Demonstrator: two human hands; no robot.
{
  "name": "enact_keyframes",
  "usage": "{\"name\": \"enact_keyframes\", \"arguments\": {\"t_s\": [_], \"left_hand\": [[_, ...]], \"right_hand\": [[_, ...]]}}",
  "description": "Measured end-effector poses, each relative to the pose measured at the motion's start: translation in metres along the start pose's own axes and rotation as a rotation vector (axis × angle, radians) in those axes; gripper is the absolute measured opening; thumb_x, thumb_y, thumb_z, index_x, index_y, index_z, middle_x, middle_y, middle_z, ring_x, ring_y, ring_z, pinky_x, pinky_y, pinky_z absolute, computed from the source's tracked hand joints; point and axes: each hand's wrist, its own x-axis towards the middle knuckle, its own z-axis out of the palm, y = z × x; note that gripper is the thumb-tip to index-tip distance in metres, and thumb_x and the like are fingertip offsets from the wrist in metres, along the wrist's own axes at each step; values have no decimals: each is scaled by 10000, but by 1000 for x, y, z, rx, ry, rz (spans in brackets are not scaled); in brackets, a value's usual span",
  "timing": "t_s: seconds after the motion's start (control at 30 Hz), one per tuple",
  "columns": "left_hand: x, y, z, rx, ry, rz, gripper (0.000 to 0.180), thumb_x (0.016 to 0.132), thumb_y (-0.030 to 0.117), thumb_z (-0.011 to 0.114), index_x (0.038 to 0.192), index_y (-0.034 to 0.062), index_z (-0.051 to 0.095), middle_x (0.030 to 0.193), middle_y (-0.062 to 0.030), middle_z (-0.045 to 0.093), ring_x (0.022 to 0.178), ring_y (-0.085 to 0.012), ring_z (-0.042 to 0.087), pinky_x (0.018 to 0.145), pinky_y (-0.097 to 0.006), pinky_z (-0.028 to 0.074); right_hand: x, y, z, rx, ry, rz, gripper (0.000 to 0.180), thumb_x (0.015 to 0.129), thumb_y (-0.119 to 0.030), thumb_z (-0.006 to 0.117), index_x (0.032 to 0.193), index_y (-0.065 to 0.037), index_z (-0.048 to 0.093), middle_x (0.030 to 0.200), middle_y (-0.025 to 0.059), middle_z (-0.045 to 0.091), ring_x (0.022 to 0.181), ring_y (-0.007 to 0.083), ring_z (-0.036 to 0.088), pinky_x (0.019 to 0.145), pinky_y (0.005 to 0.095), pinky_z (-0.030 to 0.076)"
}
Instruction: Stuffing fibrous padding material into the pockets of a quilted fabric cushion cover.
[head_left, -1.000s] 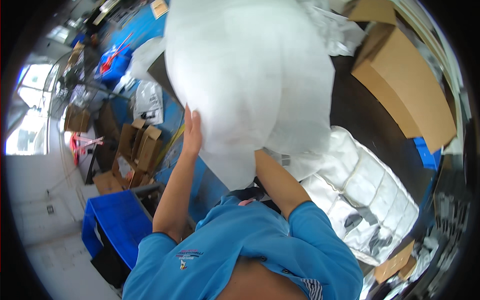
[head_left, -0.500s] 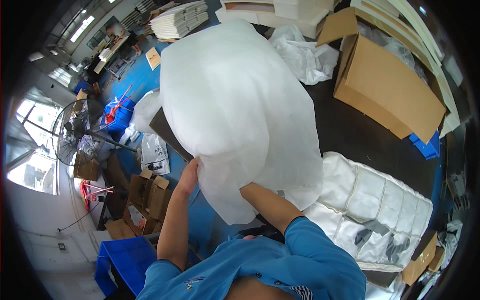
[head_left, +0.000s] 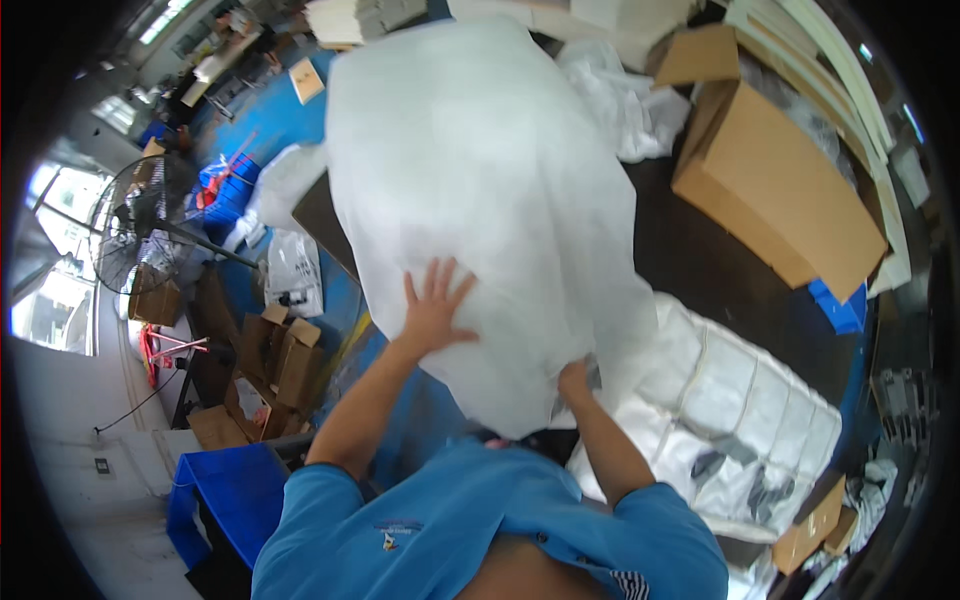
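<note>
A large white cover of thin, slightly see-through sheeting [head_left: 450,150] drapes over something bulky on the dark table; what lies beneath is hidden. My left hand [head_left: 436,312] rests on its near part, fingers spread and palm down. At the lower right edge of the cover, my right hand [head_left: 574,380] has its fingers closed on the sheeting, next to a small grey patch [head_left: 593,373]. Just right of that hand lies a flat white quilted piece [head_left: 740,400] with piped seams and grey strips.
The dark table [head_left: 725,230] carries an open cardboard box [head_left: 785,185] and crumpled white sheeting [head_left: 625,105]. On the left stand a pedestal fan [head_left: 135,225], opened cartons [head_left: 275,360] and a blue stand [head_left: 230,500]. A blue bin [head_left: 838,305] sits beyond the box.
My left hand has gone from pinching the cover's left edge to lying flat on top. My right hand has come out from under the sheeting and moved right to its edge.
</note>
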Motion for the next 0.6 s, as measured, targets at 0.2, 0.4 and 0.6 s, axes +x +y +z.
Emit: {"name": "enact_keyframes", "arguments": {"t_s": [0.2,0.4,0.6], "left_hand": [[-8,63,-15,126,-58,389,1196,550,512,903,1578,307,326,1687,-124,150,1557,-381,86,1143,-770,45],[7,75,55,239,-56,318,923,667,400,841,1505,318,462,1670,-112,226,1554,-371,113,1136,-781,-2],[-20,81,75,280,50,472,637,851,294,698,1465,293,527,1621,-148,328,1537,-398,169,1165,-737,-17]], "right_hand": [[-52,-37,-81,507,776,276,342,725,-87,710,1064,-41,696,1101,216,668,1079,423,630,943,479,511],[-70,-60,-89,-110,317,-84,320,682,-128,724,997,-73,732,1334,220,553,1208,333,578,1028,555,420],[-67,-52,-91,297,247,89,280,743,-145,723,1008,-58,731,1285,164,611,1154,364,611,920,461,529]]}}
